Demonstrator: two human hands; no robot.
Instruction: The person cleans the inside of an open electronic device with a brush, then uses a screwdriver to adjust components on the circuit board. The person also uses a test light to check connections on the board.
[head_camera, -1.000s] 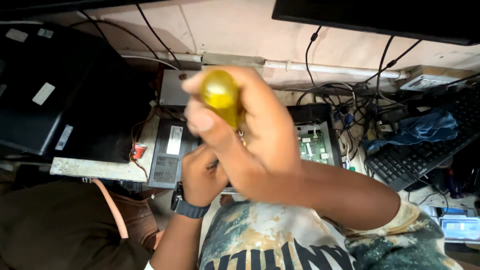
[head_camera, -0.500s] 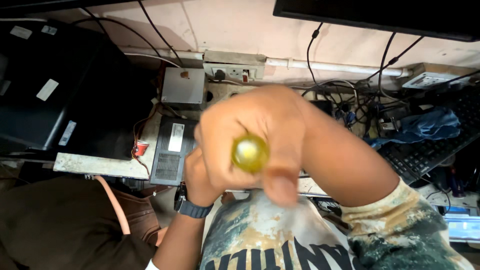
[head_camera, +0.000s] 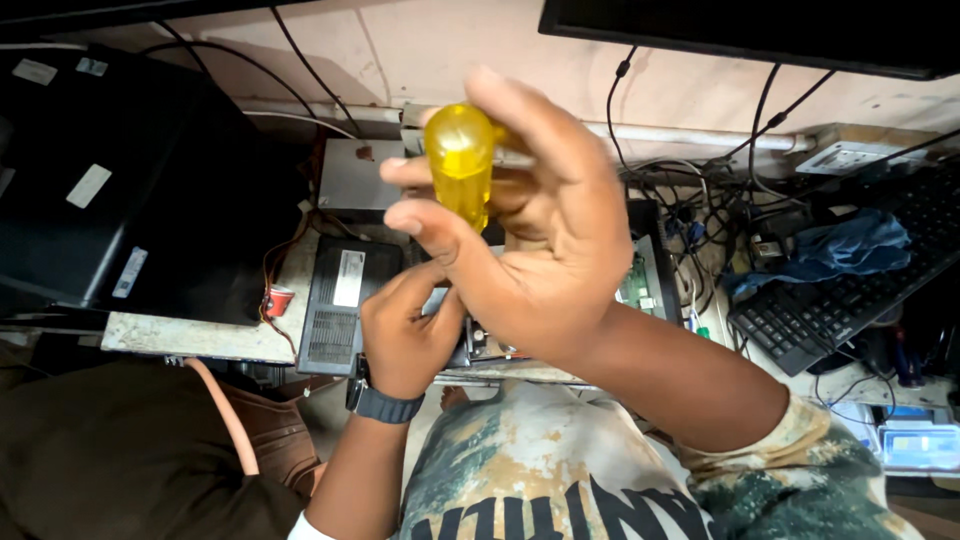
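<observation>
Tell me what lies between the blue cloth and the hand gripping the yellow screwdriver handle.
In the head view, a green circuit board and tangled black cables lie between the blue cloth and the right hand gripping the yellow screwdriver handle.

Translucent yellow plastic screwdriver handle (head_camera: 460, 165): half a second ago it sat low and central, its round end facing the camera; now it is higher and further left, seen more from the side.
Right hand (head_camera: 540, 250): it has lifted with the handle; thumb and fingertips now pinch the handle's sides, where a moment before the fist wrapped it.
Left hand (head_camera: 405, 335): more of it shows now, below the right palm, fingers touching the open device on the bench.
Green circuit board (head_camera: 638, 280): hidden half a second ago, its edge shows again right of the right hand.
</observation>
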